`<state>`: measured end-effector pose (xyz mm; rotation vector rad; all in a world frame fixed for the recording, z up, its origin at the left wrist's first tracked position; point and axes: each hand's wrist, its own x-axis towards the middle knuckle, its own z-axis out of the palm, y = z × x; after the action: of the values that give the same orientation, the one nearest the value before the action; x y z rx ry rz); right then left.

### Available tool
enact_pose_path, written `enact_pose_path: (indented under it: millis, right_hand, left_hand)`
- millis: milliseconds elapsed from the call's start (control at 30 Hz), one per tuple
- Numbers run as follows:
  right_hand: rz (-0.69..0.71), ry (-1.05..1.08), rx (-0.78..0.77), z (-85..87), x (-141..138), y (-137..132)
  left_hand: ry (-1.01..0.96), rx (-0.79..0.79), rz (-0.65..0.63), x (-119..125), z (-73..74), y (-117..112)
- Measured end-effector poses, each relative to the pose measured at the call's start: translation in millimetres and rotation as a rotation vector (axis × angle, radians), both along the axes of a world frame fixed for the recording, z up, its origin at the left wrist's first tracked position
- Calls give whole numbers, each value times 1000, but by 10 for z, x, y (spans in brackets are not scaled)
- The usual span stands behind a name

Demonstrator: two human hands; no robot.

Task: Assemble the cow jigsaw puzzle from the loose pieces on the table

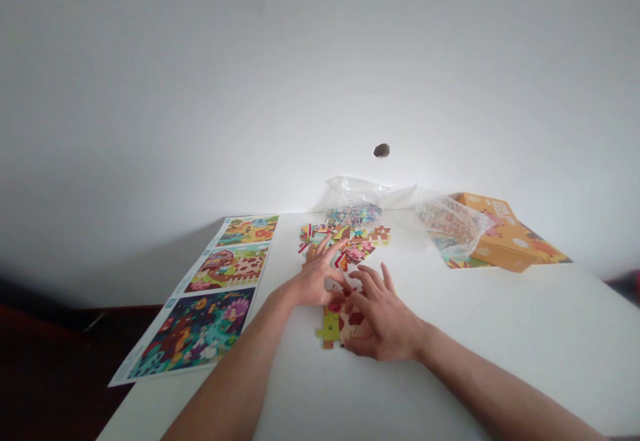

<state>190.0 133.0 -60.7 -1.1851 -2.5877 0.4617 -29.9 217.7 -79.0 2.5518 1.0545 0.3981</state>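
1. Clock directions are taken from the joined puzzle section (331, 324), with 12 toward the wall; the section lies flat on the white table (510, 311), partly hidden by both hands.
2. The left hand (315, 282) is placed at 11 o'clock, its fingers spread wide; whether a piece is held beneath them cannot be told.
3. The right hand (383, 321) is placed at 3 o'clock, its fingers bent and its tips lowered to the section; whether anything is pinched cannot be told.
4. Loose puzzle pieces (359, 251) are heaped at 12, just beyond the fingers.
5. Farther along 12, blue-toned pieces are seen inside a clear plastic bag (353, 213).
6. At 2, an orange box (500, 231) is partly overlapped by more clear plastic (450, 224).
7. Between 9 and 10, three colourful scenes are shown on a printed sheet (227, 269).
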Motion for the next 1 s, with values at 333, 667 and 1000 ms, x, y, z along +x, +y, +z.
enact_pose_path:
  millis: [333, 667, 1000]
  right_hand:
    - [5, -10, -2, -6, -8, 0]
    - [5, 1, 3, -26, -6, 8]
    - [-69, 176, 73, 59, 235, 164]
  left_hand:
    - [47, -77, -32, -36, 36, 1]
    - [53, -47, -16, -18, 14, -8]
    - [63, -106, -8, 12, 92, -39]
